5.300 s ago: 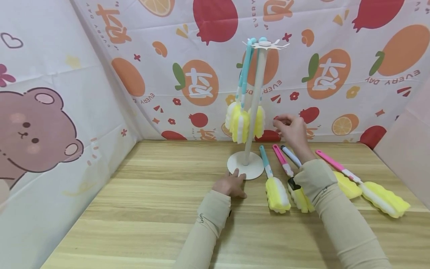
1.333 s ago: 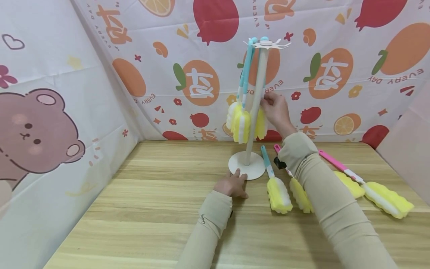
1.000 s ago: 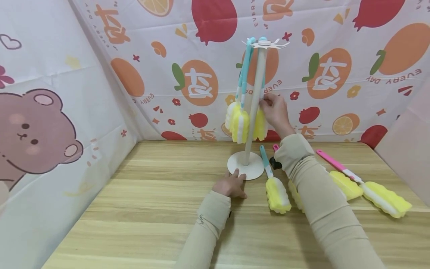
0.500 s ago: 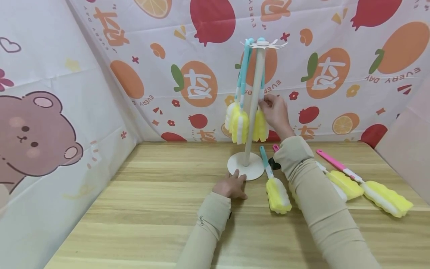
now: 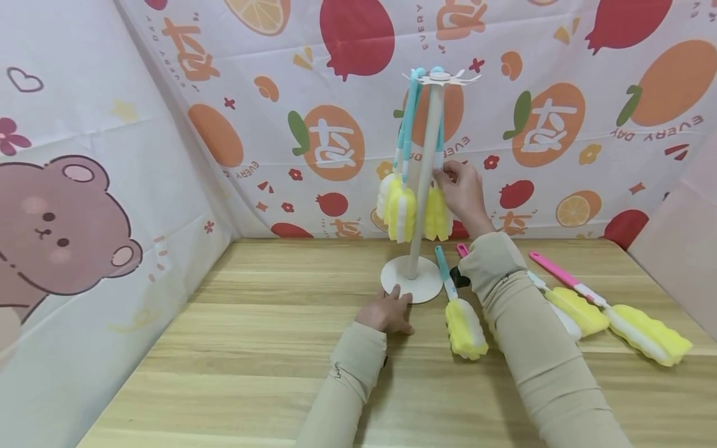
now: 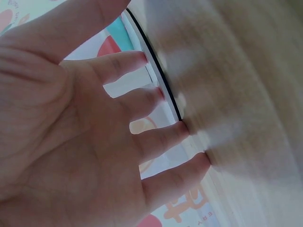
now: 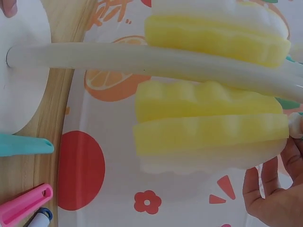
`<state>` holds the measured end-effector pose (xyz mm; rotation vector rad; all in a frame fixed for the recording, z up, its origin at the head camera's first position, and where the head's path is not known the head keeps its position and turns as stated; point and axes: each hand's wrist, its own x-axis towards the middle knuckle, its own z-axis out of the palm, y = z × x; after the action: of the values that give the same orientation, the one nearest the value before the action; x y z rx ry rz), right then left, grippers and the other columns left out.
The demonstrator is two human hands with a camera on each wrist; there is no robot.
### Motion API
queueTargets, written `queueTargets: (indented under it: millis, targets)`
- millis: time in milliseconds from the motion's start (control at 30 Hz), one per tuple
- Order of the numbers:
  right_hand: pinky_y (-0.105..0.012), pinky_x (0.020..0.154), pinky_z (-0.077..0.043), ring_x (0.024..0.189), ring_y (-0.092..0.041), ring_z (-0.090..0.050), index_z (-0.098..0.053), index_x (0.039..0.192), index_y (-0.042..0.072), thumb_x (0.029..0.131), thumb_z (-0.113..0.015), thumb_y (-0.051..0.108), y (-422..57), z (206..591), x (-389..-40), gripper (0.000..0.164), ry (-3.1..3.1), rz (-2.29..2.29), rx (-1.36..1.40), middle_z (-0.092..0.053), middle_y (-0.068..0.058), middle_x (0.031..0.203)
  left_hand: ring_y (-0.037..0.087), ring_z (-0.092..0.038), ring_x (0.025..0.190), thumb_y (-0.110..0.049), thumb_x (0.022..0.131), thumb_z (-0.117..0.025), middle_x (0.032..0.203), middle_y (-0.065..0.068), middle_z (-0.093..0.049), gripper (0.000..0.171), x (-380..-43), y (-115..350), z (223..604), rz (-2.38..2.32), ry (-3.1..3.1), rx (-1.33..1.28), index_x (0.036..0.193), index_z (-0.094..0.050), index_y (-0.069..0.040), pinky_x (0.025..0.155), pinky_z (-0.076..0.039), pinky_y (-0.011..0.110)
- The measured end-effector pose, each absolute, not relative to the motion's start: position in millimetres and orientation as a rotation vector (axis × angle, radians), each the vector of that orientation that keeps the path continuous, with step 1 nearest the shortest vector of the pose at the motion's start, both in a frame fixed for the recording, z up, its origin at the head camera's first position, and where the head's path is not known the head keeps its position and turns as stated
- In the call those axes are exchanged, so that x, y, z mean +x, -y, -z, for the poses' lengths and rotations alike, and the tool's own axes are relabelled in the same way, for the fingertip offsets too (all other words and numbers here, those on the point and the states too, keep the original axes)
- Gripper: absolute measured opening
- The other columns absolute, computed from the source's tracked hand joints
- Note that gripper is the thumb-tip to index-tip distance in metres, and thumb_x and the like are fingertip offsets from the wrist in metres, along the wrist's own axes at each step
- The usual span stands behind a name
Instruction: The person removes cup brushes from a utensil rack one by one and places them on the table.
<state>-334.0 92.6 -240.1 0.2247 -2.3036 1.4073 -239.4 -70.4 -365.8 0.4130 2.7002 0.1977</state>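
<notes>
A white stand [image 5: 429,168] with a round base [image 5: 395,278] and a hooked top rises from the table. My left hand [image 5: 386,312] rests its spread fingertips at the base's front edge and on the table, as the left wrist view also shows. Behind the pole hangs a teal-handled sponge brush [image 5: 439,218] with a yellow and white head. My right hand [image 5: 463,191] pinches this brush at its neck, just above the sponge head [image 7: 210,135]. To the pole's left hang other teal-handled sponge brushes [image 5: 400,208], their handles up at the hooks.
On the table right of the base lie a teal sponge brush [image 5: 465,326], a pink-handled brush [image 5: 462,249] partly behind my right sleeve, another sponge head [image 5: 579,311] and a pink sponge brush [image 5: 644,333]. A printed cloth [image 5: 269,174] stands behind the table.
Five seconds ago my right hand was off to the right of the stand; since then it has come to the hanging brush, whose head has shifted slightly right. My left hand stays put.
</notes>
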Motion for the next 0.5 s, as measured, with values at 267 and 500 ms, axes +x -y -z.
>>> queueTargets:
  millis: [267,500]
  targets:
    - [-0.025,0.076,-0.048,0.084,-0.018,-0.047,-0.060,0.108,0.007,0.092,-0.050,0.030,-91.0,240.1,-334.3,0.029,2.318,-1.357,0.240,-0.054,-0.006,0.098,0.032,-0.013,0.131,-0.042,0.081,-0.064,0.150,0.005,-0.015,0.069,-238.8,69.8,366.4,-0.213,-2.706,0.405,0.139,-0.032,-0.023,0.095,-0.037,0.053]
    - [-0.026,0.052,-0.036,0.064,-0.022,-0.042,-0.050,0.089,0.002,0.095,-0.046,0.022,-89.1,238.6,-333.8,0.021,2.289,-1.244,0.327,-0.045,-0.011,0.076,0.032,-0.014,0.130,-0.041,0.080,-0.064,0.149,0.005,-0.016,0.069,-237.3,70.6,365.2,-0.217,-2.708,0.406,0.139,-0.033,-0.023,0.094,-0.038,0.053]
